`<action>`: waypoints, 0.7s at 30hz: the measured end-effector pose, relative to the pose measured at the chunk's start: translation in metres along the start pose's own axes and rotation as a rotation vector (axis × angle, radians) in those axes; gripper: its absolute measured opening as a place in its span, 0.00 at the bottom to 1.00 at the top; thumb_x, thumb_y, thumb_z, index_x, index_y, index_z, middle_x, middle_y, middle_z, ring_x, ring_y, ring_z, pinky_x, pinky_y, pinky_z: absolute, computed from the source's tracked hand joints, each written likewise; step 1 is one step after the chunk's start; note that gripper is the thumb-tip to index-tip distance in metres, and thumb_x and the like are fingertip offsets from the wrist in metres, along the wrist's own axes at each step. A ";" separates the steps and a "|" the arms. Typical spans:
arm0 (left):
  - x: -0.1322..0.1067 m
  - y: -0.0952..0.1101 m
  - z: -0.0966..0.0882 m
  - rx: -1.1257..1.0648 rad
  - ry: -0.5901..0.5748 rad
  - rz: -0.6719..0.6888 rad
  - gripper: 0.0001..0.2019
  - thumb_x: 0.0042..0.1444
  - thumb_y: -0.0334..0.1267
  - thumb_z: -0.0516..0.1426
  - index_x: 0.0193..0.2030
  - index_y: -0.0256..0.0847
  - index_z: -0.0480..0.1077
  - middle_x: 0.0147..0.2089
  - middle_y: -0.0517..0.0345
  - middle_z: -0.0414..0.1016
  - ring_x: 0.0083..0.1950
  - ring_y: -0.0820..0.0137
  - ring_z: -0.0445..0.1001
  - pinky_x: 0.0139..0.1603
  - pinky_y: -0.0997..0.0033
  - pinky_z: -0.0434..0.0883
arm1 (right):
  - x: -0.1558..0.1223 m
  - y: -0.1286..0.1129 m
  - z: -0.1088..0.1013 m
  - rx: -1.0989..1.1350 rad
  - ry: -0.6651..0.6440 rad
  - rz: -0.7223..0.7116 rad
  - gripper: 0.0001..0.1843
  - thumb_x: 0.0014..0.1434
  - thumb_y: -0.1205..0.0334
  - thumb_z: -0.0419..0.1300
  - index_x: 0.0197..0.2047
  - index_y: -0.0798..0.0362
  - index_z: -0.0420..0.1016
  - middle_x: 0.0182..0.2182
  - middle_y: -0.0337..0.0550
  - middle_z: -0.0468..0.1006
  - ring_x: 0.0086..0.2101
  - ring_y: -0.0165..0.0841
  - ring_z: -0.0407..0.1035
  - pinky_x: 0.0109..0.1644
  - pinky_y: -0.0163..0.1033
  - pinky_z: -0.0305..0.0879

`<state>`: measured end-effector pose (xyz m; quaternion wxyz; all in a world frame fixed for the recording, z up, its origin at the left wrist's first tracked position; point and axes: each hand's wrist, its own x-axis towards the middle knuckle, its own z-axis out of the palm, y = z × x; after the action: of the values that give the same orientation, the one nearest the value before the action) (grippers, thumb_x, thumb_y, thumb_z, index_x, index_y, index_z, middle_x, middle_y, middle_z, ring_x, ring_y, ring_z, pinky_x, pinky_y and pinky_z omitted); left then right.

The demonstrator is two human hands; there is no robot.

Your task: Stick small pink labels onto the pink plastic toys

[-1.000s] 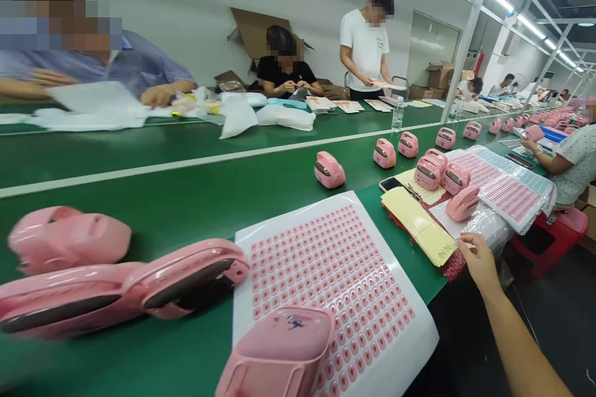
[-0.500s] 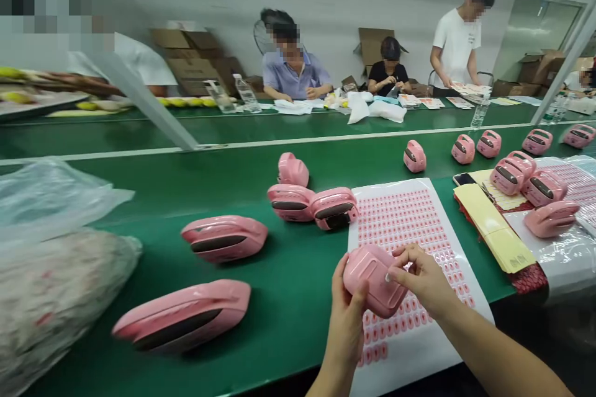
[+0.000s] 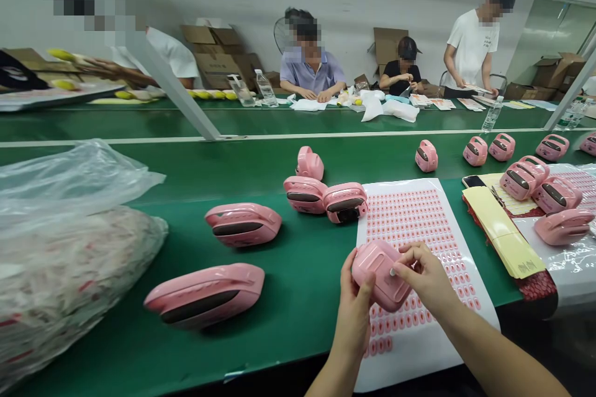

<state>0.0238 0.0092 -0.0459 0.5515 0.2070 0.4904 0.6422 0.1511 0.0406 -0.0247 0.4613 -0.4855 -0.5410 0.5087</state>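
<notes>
My left hand [image 3: 352, 313] is closed around a pink plastic toy case [image 3: 378, 273], thumb on the near side and fingers behind. The case is tilted, and a raised panel on its surface faces me. My right hand [image 3: 427, 278] is at the case's right side, with thumb and index finger pinched against the panel. Something small and whitish shows at the thumb tip; I cannot make out what it is. Beneath both hands lies a white sheet [image 3: 419, 350] with rows of small pink oval stickers.
Pink cases with dark windows [image 3: 244, 224] stand left, behind and far right on the green table [image 3: 279, 329]. A clear bag [image 3: 79, 279] of packed pieces sits at left. Yellow papers [image 3: 500, 232] and a phone [image 3: 472, 181] lie at right. Several people work across the table.
The view has turned slightly left, so the surroundings appear further right. Both hands keep nearly the same hold on the case, the right fingertips still at its panel.
</notes>
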 end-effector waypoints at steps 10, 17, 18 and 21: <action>0.000 0.001 -0.001 -0.008 0.005 -0.012 0.38 0.39 0.54 0.66 0.58 0.49 0.61 0.57 0.49 0.68 0.52 0.55 0.72 0.43 0.64 0.74 | -0.001 0.002 0.004 -0.057 0.023 -0.068 0.06 0.49 0.58 0.63 0.26 0.50 0.74 0.37 0.44 0.68 0.43 0.39 0.66 0.42 0.42 0.66; 0.004 -0.008 -0.001 -0.029 0.026 -0.010 0.35 0.40 0.54 0.66 0.56 0.47 0.63 0.57 0.49 0.69 0.53 0.57 0.72 0.43 0.65 0.73 | -0.006 0.012 0.014 -0.202 0.148 -0.384 0.06 0.55 0.59 0.58 0.28 0.49 0.70 0.39 0.48 0.66 0.43 0.41 0.65 0.45 0.47 0.68; 0.006 -0.009 0.000 -0.041 0.047 -0.002 0.35 0.39 0.54 0.66 0.55 0.46 0.64 0.55 0.50 0.70 0.51 0.57 0.72 0.43 0.65 0.73 | -0.006 0.013 0.013 -0.192 0.154 -0.414 0.06 0.56 0.58 0.57 0.28 0.49 0.69 0.38 0.48 0.66 0.43 0.40 0.65 0.44 0.47 0.68; 0.009 -0.011 0.001 -0.120 0.143 0.013 0.32 0.40 0.54 0.65 0.51 0.43 0.68 0.47 0.52 0.75 0.48 0.59 0.74 0.40 0.68 0.73 | -0.008 0.019 0.005 -0.075 0.202 -0.432 0.06 0.60 0.58 0.53 0.33 0.48 0.67 0.36 0.44 0.66 0.40 0.38 0.66 0.41 0.45 0.68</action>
<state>0.0277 0.0170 -0.0574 0.5225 0.1304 0.4878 0.6870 0.1480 0.0325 -0.0437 0.5930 -0.4236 -0.6019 0.3267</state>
